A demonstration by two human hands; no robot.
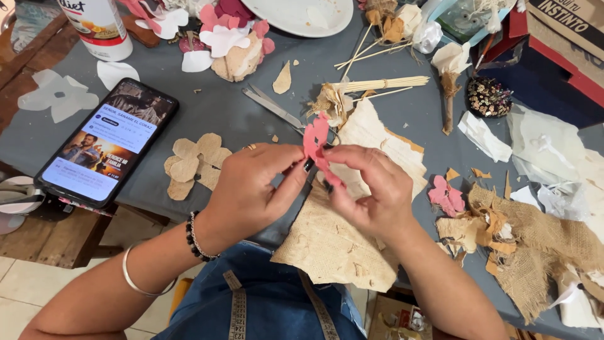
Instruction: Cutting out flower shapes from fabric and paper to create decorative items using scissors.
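Both of your hands meet over the sheet of rough beige fibre paper (333,242) that hangs off the near edge of the grey-covered table (220,107). Your left hand (248,192) and your right hand (371,189) each pinch the red cut-out paper flower (316,141) between thumb and fingertips, holding it upright just above that beige sheet. Steel scissors (272,106) lie just beyond the sheet, and a bundle of thin wooden skewers (384,83) lies farther back. Left of the sheet rests a tan paper flower shape (195,160), and farther left a black smartphone with a lit screen (108,141). Right of the sheet lie a small pink paper flower (445,195) and a frayed piece of brown burlap (541,249).
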